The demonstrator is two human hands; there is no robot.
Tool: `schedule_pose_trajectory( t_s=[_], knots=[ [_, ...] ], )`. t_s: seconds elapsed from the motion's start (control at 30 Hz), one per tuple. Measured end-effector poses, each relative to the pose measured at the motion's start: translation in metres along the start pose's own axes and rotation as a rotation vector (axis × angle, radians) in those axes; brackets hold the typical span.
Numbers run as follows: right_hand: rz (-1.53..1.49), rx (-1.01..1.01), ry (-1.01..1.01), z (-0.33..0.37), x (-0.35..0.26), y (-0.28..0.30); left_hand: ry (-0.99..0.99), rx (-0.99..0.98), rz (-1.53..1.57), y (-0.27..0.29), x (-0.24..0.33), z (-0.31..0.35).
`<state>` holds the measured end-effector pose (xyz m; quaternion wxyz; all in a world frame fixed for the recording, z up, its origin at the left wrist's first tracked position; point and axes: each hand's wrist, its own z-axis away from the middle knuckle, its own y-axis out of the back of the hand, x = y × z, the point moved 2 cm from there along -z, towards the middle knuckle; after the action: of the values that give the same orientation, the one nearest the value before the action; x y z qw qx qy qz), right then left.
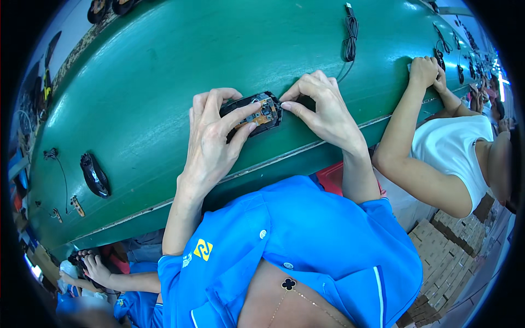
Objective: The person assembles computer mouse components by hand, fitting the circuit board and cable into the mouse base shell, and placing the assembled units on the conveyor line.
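A black computer mouse base [272, 124], its top cover off, lies on the green table with an orange-brown circuit board [266, 111] in it. My left hand [210, 128] is closed around its left end, with thumb and forefinger over the board. At its right end, my right hand [324, 109] has thumb and forefinger brought together against the rim. What those fingertips pinch is too small to tell. A bundled black cable [351, 41] with a USB plug lies beyond my right hand. Its loose strand runs toward that hand and disappears behind it.
On the green table [147, 104], a closed black mouse [94, 175] lies at left, near small circuit boards [77, 206] and a thin cable [64, 177]. A co-worker in white [445, 147] sits close on my right; another person's hand [97, 270] works at lower left. Cardboard boxes [443, 251] stand at lower right.
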<state>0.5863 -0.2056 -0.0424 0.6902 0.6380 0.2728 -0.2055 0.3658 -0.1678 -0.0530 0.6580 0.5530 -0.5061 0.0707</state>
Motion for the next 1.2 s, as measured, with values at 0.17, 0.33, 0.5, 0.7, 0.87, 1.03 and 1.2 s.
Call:
schedule_pose_trajectory(
  t_s=[0.17, 0.33, 0.5, 0.7, 0.87, 1.03, 1.2],
  knots=[
    [0.015, -0.035, 0.0, -0.004, 0.0, -0.002, -0.025, -0.043, 0.012, 0.003, -0.007, -0.005],
    [-0.036, 0.009, -0.016, 0.006, 0.003, -0.005, -0.034, -0.022, 0.006, -0.007, -0.006, 0.004],
    [-0.155, 0.087, 0.227, 0.013, -0.012, -0.016, -0.026, 0.022, 0.031, -0.019, -0.002, 0.009],
    [-0.105, -0.031, 0.219, 0.016, -0.009, -0.02, 0.096, -0.012, 0.211, -0.013, 0.002, 0.008],
    [0.093, -0.025, 0.225, 0.013, -0.019, -0.016, 0.102, -0.001, 0.212, -0.008, 0.002, 0.008],
    [0.305, -0.014, 0.325, 0.013, -0.023, -0.003, 0.138, 0.022, 0.174, -0.015, 0.009, 0.006],
    [0.362, 0.037, 0.334, 0.016, -0.018, 0.0, 0.155, 0.032, 0.218, -0.017, 0.014, 0.003]
  ],
)
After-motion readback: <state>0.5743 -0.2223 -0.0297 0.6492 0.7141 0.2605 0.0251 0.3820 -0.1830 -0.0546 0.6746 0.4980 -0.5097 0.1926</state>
